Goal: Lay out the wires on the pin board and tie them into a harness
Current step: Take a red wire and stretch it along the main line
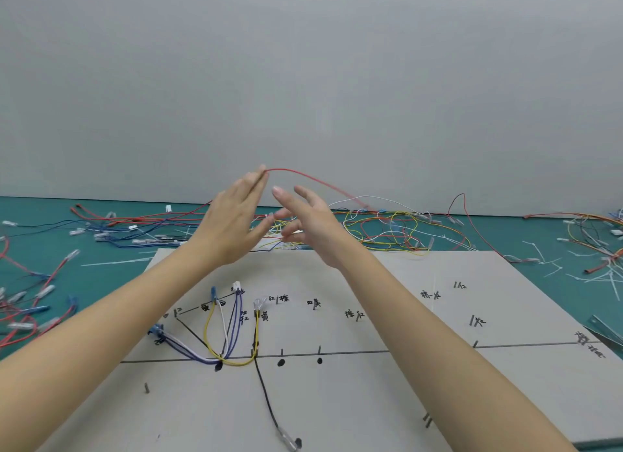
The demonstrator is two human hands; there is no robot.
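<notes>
Pin board (371, 401) lies right below my arms, and it's maybe a quarter loaded. On its left part a yellow wire (207, 330), a white wire (225, 327), purple wires (236, 320) and a black wire (266, 397) are already routed round the pins; the pins toward the right of the board stand bare. No ties on the laid bundle that I can see, so all the tying is left, I'd say.

My left hand (232, 226) is raised past the board's far edge, pinching one end of a red wire (313, 179) at its fingertips. The wire arcs away to the right, down into the loose wire pile (397, 229) behind the board. My right hand (310, 226) is beside it, fingers spread and relaxed, gripping nothing.

Hard to make out: the handwritten labels at the pins, the red wire's far end lost in the pile, and my left forearm covers the board's left corner.
</notes>
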